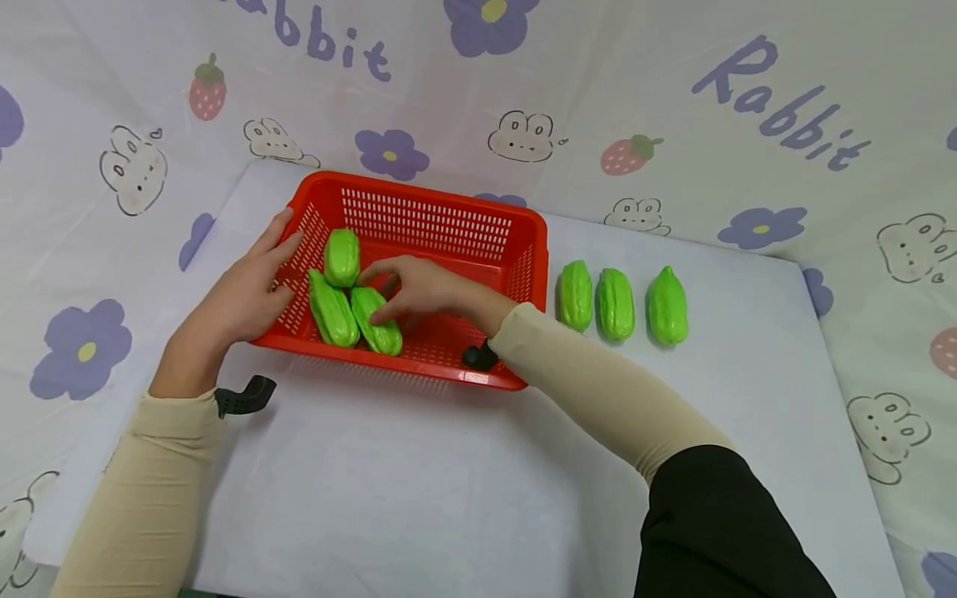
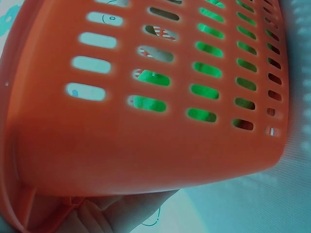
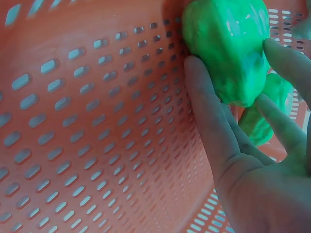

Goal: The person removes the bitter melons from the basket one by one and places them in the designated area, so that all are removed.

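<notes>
A red plastic basket (image 1: pixel 441 195) with slotted walls stands on the white table. My left hand (image 1: pixel 242 286) grips its left end, thumb and fingers about the rim; in the left wrist view the slotted wall hides most of that hand (image 2: pixel 114 213). Three green ridged gourds, like bitter melons, lie at the basket's left end. My right hand (image 1: pixel 429 291) reaches inside and holds the nearest-right gourd (image 1: pixel 380 332) between thumb and fingers. Beside it lie a slanted gourd (image 1: pixel 333 311) and a gourd farther back (image 1: pixel 342 257).
Right of the basket, a row of three more gourds stands on the table: one near the basket wall (image 1: pixel 576 296), a middle one (image 1: pixel 616 304) and a pointed one (image 1: pixel 668 307). A rabbit-and-flower printed cloth (image 1: pixel 568 66) hangs behind the white tabletop (image 1: pixel 419 490).
</notes>
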Motion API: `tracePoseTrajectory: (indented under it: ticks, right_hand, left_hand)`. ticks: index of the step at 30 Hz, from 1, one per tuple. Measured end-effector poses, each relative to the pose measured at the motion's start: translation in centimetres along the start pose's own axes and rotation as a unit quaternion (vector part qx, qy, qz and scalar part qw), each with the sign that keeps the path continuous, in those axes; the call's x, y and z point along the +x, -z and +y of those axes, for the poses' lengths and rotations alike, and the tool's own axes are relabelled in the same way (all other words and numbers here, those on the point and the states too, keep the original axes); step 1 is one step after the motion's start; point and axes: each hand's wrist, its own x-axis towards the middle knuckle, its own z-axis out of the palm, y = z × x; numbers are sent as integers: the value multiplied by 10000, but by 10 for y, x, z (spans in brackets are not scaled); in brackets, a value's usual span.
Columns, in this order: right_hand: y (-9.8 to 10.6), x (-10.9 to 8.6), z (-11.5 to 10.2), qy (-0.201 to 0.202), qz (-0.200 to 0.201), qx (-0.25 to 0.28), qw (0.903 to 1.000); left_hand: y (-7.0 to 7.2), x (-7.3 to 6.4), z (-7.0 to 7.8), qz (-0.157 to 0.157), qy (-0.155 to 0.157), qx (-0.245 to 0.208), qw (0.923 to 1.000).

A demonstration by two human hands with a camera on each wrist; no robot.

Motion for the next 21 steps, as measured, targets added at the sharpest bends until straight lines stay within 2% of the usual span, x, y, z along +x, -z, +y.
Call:
tracePoseTrajectory:
  ticks: [9, 21]
  right_hand:
    - [0, 1, -2, -20, -5, -61, 10000]
    - [3, 0, -3, -376, -32, 262, 9989]
  left_hand:
    - [0, 2, 1, -7, 11, -12, 10000]
    - [-1, 1, -2, 7, 41, 0, 10000]
